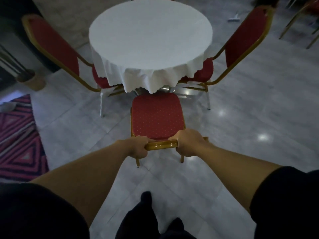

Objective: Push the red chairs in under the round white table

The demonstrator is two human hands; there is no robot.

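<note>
Both grips are closed on the gold top rail (161, 145) of the near red chair (156, 116) — left hand (138, 147), right hand (189, 143). Its seat front sits just below the round white desk (150, 37) — two more red chairs (245, 37) flank the desk.

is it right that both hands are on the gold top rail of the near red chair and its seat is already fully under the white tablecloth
Not quite. The head view shows the left hand and right hand both in a grip on the gold top rail of the near red chair, but its seat is almost wholly out in the open; only its far edge reaches the hem of the white tablecloth.
</note>
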